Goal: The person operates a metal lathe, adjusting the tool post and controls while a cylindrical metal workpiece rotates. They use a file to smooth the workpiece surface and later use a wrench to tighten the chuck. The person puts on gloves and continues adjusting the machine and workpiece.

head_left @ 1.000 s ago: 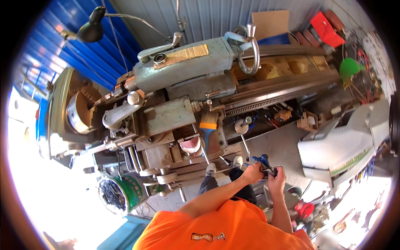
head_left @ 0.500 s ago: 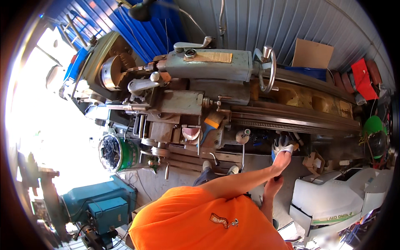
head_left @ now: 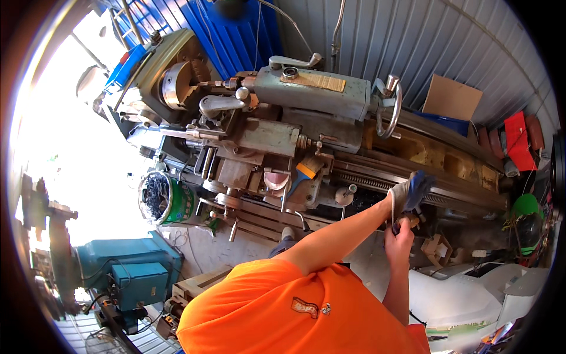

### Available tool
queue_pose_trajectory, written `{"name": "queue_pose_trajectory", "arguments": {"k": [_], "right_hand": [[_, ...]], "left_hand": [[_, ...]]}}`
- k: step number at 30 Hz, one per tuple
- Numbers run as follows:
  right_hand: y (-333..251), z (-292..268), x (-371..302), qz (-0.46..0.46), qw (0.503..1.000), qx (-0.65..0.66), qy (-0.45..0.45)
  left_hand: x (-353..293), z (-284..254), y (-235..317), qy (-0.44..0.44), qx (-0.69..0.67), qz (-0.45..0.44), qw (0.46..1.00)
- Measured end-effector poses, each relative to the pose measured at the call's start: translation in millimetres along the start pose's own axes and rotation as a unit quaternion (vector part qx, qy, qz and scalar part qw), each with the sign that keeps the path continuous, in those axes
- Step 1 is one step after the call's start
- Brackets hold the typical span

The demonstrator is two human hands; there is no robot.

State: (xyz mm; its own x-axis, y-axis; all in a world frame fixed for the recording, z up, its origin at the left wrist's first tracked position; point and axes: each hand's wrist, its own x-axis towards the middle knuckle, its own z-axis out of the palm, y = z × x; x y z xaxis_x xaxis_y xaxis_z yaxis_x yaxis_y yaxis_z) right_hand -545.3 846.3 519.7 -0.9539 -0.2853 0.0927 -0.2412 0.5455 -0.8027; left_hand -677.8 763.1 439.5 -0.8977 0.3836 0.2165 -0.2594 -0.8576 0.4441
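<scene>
The glove [head_left: 411,192] at three o'clock is blue and beige-grey, the shirt [head_left: 253,312] at six orange, the bucket [head_left: 178,202] at nine green, and the motor [head_left: 97,257] at eight teal.

Left hand [head_left: 411,192], bare a second ago, now inside a blue-and-grey glove [head_left: 419,187], higher in view across the metal rails [head_left: 454,199], right hand [head_left: 401,233] moved up near its cuff, lamp [head_left: 230,8] slid mostly past the top edge.

glove [head_left: 418,187] with matt cloth cuff [head_left: 400,194] at three o'clock, polished metal handwheel [head_left: 400,106] and dull cardboard [head_left: 453,98] at two, shiny metal chuck [head_left: 174,86] at ten, matt cloth shirt [head_left: 259,315] at six o'clock
</scene>
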Motion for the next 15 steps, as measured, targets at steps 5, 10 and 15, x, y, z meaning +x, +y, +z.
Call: {"name": "queue_pose_trajectory", "arguments": {"k": [5, 10, 15], "right_hand": [[-11, -2, 3, -0.058, 0.997, 0.0, -0.048], [-45, -13, 6, -0.12, 0.988, 0.01, -0.094], [-47, -2, 6, -0.148, 0.979, 0.04, -0.136]], "left_hand": [[-21, 43, 45, 0.005, 0.38, 0.213, 0.9], [-29, 76, 89, 0.243, -0.001, 0.168, 0.955], [-47, 66, 101, 0.168, 0.073, 0.063, 0.981]]}}
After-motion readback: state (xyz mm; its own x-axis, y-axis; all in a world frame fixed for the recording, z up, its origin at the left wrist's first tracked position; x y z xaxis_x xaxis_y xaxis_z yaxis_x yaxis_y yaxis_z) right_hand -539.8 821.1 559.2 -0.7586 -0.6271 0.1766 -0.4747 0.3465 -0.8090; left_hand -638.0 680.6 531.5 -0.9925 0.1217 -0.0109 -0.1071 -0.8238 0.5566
